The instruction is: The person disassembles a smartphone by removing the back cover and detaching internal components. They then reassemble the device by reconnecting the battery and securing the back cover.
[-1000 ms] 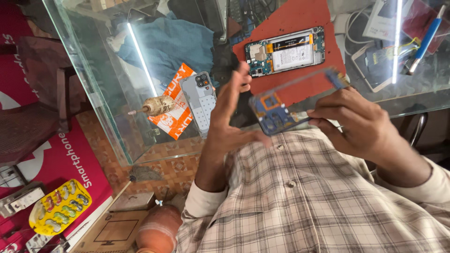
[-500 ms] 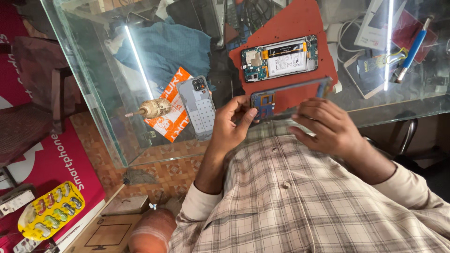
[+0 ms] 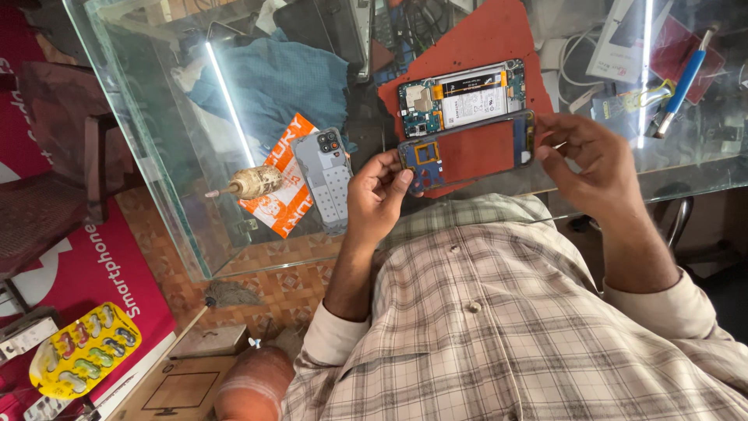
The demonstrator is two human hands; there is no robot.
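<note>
Lower left of frame: yellow blister tray (image 3: 84, 360) with coloured inserts, lying on a red printed sheet (image 3: 101, 273). A brown cardboard box (image 3: 183, 382) sits just right of it on the patterned floor.

Centre left, on the glass counter (image 3: 156, 140): small drill-like tool (image 3: 249, 183) with a wound brown body, touching an orange and white packet (image 3: 284, 204). A grey phone back cover (image 3: 330, 181) lies partly over the packet. Blue cloth (image 3: 273, 78) shows above, under the glass.

Centre: left hand (image 3: 378, 195), fingers curled, thumb and forefinger pinching the left end of a blue phone mid-frame (image 3: 467, 150). The frame is held level over the near counter edge, its opening showing the red mat (image 3: 483, 39) behind. Just above it, on the mat, lies an opened phone (image 3: 461, 97), battery and circuit board exposed.

Centre right: right hand (image 3: 592, 164), fingers bent, tips gripping the frame's right end.

Upper right: blue-handled tool (image 3: 682, 82), white cables (image 3: 573, 74) and a dark red flat piece (image 3: 679, 51) on the glass.
</note>
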